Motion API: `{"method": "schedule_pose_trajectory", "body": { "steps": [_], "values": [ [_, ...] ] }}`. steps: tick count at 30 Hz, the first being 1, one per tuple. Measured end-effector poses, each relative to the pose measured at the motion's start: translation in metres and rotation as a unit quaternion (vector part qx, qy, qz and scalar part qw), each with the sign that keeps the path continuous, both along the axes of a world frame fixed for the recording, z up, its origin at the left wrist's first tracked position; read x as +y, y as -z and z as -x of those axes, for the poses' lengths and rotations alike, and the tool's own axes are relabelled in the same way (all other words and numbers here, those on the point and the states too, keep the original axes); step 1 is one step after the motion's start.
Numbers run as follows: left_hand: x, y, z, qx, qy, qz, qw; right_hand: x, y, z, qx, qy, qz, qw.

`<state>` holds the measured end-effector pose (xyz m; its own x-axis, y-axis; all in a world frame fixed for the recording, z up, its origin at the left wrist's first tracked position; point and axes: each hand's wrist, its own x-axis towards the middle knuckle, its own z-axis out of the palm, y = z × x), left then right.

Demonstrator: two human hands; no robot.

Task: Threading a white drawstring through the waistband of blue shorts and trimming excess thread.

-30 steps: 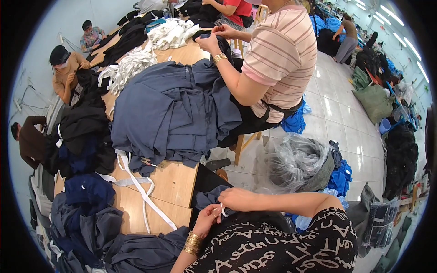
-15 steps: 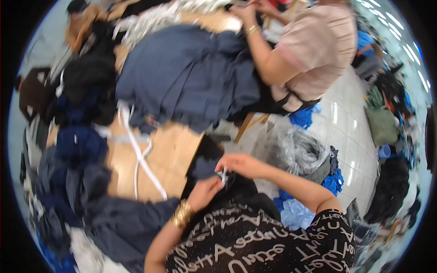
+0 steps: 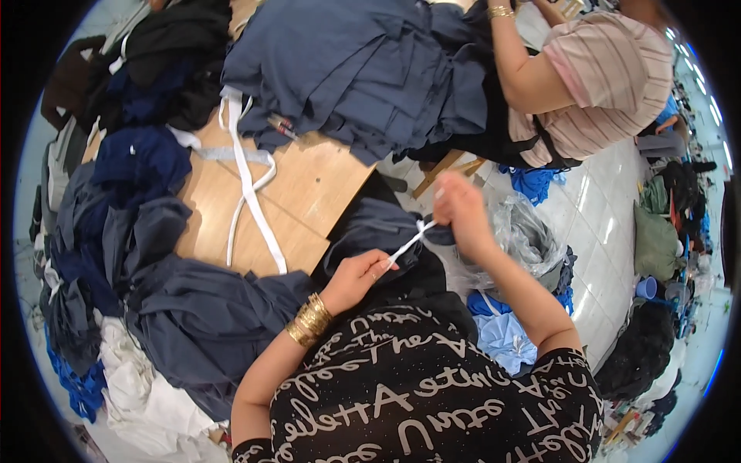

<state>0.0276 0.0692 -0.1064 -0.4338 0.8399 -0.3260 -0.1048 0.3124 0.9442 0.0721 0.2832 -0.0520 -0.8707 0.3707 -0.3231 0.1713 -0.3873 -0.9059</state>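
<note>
A white fabric strip (image 3: pixel 404 248) runs taut between my two hands. My left hand (image 3: pixel 358 280), with gold bangles at the wrist, is closed on its lower end. My right hand (image 3: pixel 463 216), slightly blurred, is closed on the other end, farther right and higher. Just beside the strip, a white loop or knot sits around a gathered dark grey cloth bundle (image 3: pixel 369 229) in front of me. More white strips (image 3: pixel 248 185) lie crossed on the wooden table (image 3: pixel 301 197) to the left.
A large dark blue-grey cloth pile (image 3: pixel 347 77) covers the far table. Dark garments (image 3: pixel 208 324) lie at left. A small red-and-metal tool (image 3: pixel 282 126) rests by the pile. A co-worker (image 3: pixel 602 69) stands far right. Clear plastic (image 3: pixel 525 235) and light blue cloth (image 3: pixel 505 339) lie right.
My hands, close together before, have moved apart. The right hand went right and up, drawing the white strip taut. The view has shifted, so the table and co-worker appear higher.
</note>
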Motion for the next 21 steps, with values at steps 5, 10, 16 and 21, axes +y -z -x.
{"method": "schedule_pose_trajectory", "body": {
  "steps": [5,10,16,21],
  "values": [
    [0.018,-0.022,0.003,-0.347,-0.183,-0.027,0.919,-0.055,-0.013,-0.005,0.244,-0.312,-0.462,0.794],
    [-0.013,0.002,0.015,0.116,-0.001,-0.127,0.985,-0.050,-0.009,0.002,0.099,-0.242,-0.307,0.915],
    [-0.004,-0.015,0.010,0.074,-0.117,0.002,0.990,-0.071,0.003,0.003,0.084,-0.242,-0.187,0.949],
    [0.006,-0.001,0.018,0.070,-0.162,-0.054,0.983,-0.065,0.017,0.008,0.137,-0.145,-0.179,0.963]
  ]
}}
